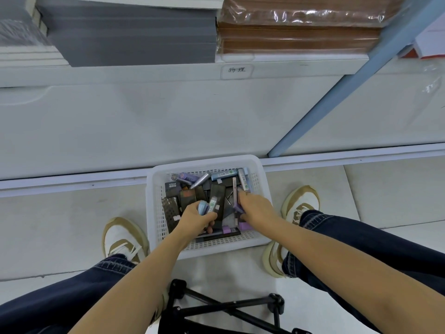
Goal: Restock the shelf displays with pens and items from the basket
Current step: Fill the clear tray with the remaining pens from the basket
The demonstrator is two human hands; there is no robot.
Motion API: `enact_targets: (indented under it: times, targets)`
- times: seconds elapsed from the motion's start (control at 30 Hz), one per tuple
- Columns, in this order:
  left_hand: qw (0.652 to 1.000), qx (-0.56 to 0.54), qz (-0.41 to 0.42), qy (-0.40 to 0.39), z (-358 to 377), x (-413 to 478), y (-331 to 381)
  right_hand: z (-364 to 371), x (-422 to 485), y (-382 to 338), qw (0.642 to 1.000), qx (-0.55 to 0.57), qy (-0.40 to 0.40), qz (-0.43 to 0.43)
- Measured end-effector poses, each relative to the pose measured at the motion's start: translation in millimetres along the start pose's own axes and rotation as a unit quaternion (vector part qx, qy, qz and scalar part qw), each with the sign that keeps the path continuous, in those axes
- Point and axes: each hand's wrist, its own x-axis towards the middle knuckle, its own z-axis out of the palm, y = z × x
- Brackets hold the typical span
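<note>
Arms: two bare arms reach down from the bottom edge.
Black metal frame [224,307]: thin round bars, crossed, on the floor under the arms.
Left hand [196,216]: its grip is curled tight round a bunch of small light blue pens [203,207], held over the middle of the basket.
Right hand [255,206]: its fingers dip into the right side of the basket and touch a small purple plastic piece [237,208]. I cannot tell if the grip is closed on it.
White plastic basket [207,162]: a box shape with round corners and walls full of little holes. It sits on the pale floor tiles [72,213] between two white and tan shoes [122,237].
Inside the basket: flat dark packs [218,191] lie in a pile, with more pens in blue, purple and grey at the far end.
White shelf [144,116]: smooth, just behind the basket.
On the shelf: a grey stack of flat sheets [132,37] beside a brown stack in shiny clear wrap [298,32].
</note>
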Motion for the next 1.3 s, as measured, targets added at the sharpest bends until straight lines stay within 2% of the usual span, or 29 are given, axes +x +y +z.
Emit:
enact_targets:
  times: [0.13, 0.27, 0.43, 0.6, 0.77, 1.0, 1.17, 1.3]
  targets:
    - [0.999, 0.008, 0.026, 0.027, 0.4, -0.6, 7.1, -18.0, 4.2, 2.0, 0.993, 0.098, 0.004, -0.07]
    - [0.996, -0.032, 0.064, 0.048, -0.6, -7.0, 31.9, -55.5, 7.3, -5.4, 0.969, 0.201, 0.011, -0.142]
    - [0.99, -0.039, 0.132, 0.034, -8.3, -32.7, 75.4, -113.7, -3.4, -19.4, 0.947, 0.274, 0.025, -0.166]
    - [0.972, -0.089, 0.214, 0.042, -20.8, -69.9, 132.8, -198.5, -38.5, -32.7, 0.894, 0.408, 0.064, -0.175]
    - [0.939, -0.029, 0.341, 0.039, -21.7, -119.8, 190.2, -270.9, -86.3, -54.1, 0.817, 0.507, 0.165, -0.218]
    - [0.873, 0.004, 0.486, 0.052, -12.6, -195.3, 278.7, -349.0, -150.8, -88.7, 0.747, 0.475, 0.349, -0.307]
    - [0.832, -0.027, 0.551, 0.053, -5.9, -249.3, 337.0, -409.2, -195.8, -100.4, 0.7, 0.441, 0.434, -0.356]
    - [0.819, -0.032, 0.571, 0.05, -0.9, -279.9, 372.9, -455.7, -217.0, -96.8, 0.676, 0.391, 0.513, -0.357]
